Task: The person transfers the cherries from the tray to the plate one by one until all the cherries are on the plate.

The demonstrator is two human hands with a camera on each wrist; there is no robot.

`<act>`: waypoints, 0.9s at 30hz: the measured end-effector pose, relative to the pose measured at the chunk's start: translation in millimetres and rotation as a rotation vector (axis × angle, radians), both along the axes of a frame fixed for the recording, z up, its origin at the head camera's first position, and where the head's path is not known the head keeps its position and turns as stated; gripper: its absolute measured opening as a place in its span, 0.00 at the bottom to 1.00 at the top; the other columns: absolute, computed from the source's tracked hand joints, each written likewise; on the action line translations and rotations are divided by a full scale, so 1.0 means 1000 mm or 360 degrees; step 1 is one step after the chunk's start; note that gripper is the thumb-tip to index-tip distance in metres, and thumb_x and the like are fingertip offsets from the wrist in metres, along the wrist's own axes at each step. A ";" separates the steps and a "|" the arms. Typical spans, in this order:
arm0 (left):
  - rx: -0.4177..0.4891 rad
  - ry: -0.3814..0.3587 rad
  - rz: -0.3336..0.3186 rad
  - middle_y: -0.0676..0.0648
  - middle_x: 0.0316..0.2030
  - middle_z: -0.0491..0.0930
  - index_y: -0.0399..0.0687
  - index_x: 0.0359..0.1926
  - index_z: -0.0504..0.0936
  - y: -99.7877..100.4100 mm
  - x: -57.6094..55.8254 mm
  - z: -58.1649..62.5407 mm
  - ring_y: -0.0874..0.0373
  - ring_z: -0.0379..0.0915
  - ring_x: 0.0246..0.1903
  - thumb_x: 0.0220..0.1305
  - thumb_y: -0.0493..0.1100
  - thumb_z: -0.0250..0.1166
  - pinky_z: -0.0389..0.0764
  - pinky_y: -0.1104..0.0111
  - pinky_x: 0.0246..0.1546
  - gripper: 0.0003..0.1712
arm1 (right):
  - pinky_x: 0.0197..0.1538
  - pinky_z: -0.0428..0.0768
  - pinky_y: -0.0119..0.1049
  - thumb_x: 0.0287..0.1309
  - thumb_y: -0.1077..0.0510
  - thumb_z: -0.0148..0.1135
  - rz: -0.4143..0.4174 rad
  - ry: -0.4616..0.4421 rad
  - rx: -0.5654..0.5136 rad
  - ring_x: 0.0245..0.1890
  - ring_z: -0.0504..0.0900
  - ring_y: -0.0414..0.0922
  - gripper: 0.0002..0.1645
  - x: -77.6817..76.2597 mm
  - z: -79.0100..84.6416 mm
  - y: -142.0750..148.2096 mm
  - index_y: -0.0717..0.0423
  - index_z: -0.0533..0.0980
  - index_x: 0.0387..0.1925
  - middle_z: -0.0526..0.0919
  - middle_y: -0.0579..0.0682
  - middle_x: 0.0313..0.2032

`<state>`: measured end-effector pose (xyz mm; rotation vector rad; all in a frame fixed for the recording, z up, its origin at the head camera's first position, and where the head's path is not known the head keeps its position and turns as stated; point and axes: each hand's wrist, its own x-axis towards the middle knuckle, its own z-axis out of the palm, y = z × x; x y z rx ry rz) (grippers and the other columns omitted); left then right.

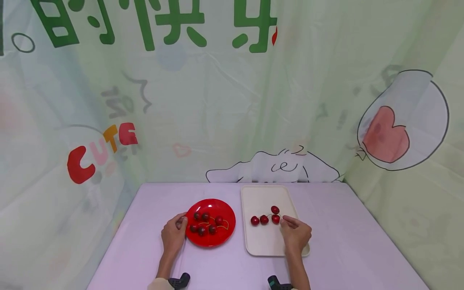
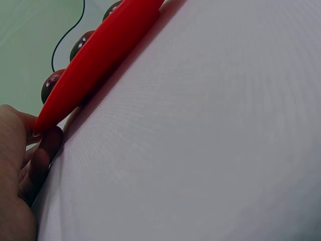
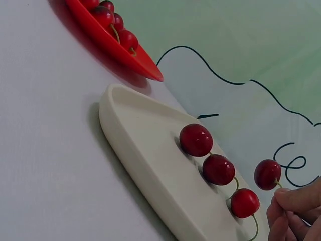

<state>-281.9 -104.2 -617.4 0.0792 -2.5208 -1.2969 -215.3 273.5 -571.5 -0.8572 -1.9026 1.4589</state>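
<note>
My left hand [image 1: 173,235] grips the left rim of a round red plate [image 1: 207,241], thumb above and fingers beneath in the left wrist view. Several dark red cherries [image 1: 201,230] with stems lie on that plate. Over the cream tray [image 1: 266,243], my right hand [image 1: 297,235] pinches the thin green stem of one cherry [image 3: 267,174] between thumb and fingertips. That cherry hangs clear of the tray floor in the right wrist view. Three other cherries [image 3: 218,169] rest on the tray in a row, just left of the hand.
The plate stands left of the tray, with a narrow strip of the pale lilac tabletop [image 1: 239,270] between them. A printed curtain [image 1: 232,112] rises behind the table's back edge and along both sides.
</note>
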 end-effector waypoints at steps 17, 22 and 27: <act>-0.0002 0.0014 0.0002 0.43 0.42 0.92 0.46 0.62 0.89 0.000 -0.001 0.000 0.59 0.75 0.31 0.79 0.43 0.66 0.70 0.69 0.35 0.17 | 0.31 0.84 0.26 0.60 0.71 0.77 0.0317 0.0134 -0.0446 0.24 0.87 0.30 0.13 -0.001 0.013 -0.012 0.75 0.88 0.46 0.94 0.50 0.28; 0.0000 0.0018 0.0008 0.44 0.42 0.92 0.46 0.62 0.90 0.000 0.000 -0.002 0.59 0.73 0.30 0.79 0.43 0.66 0.69 0.69 0.34 0.16 | 0.34 0.85 0.27 0.62 0.69 0.76 0.0403 0.0114 -0.0521 0.26 0.88 0.32 0.15 0.000 0.018 -0.018 0.75 0.87 0.49 0.94 0.47 0.29; 0.0008 0.0029 0.0018 0.43 0.41 0.92 0.46 0.61 0.90 0.001 0.000 -0.001 0.59 0.74 0.30 0.79 0.42 0.66 0.69 0.68 0.35 0.16 | 0.35 0.85 0.27 0.63 0.69 0.76 0.0497 0.0096 -0.0564 0.27 0.88 0.31 0.17 -0.003 0.022 -0.024 0.76 0.86 0.51 0.94 0.48 0.31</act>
